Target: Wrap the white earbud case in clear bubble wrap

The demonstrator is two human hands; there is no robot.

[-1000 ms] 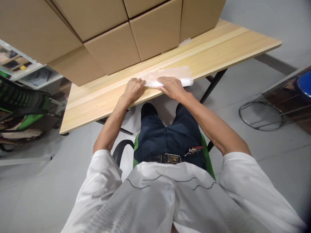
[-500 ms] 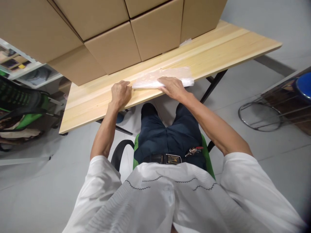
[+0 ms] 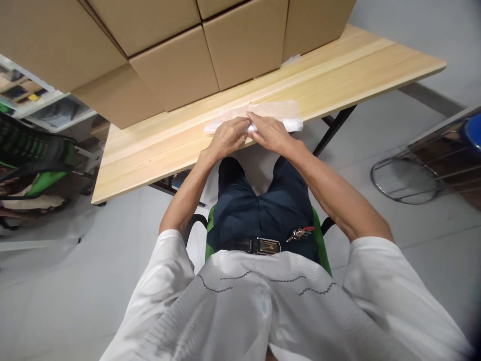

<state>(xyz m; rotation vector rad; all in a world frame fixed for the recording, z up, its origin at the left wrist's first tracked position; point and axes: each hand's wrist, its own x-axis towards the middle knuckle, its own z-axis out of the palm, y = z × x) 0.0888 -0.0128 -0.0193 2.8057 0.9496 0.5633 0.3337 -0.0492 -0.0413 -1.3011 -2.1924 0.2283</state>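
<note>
A clear plastic bag (image 3: pixel 278 111) with something white inside lies near the front edge of a pale wooden table (image 3: pixel 150 150). My left hand (image 3: pixel 226 139) rests on the bag's left part, fingers bent down onto it. My right hand (image 3: pixel 268 133) lies on the bag's middle, fingers stretched flat and pressing it. The two hands touch at the fingertips. I sit on a green chair (image 3: pixel 209 226) with my knees under the table.
Stacked cardboard boxes (image 3: pixel 176 65) fill the back of the table. A green and black chair (image 3: pixel 33 165) stands at the left. A metal-framed stool (image 3: pixel 432 165) stands on the grey floor at the right.
My left hand slid left along the table away from the bag, then came back right and now meets my right hand on the bag. My right hand stayed put.
</note>
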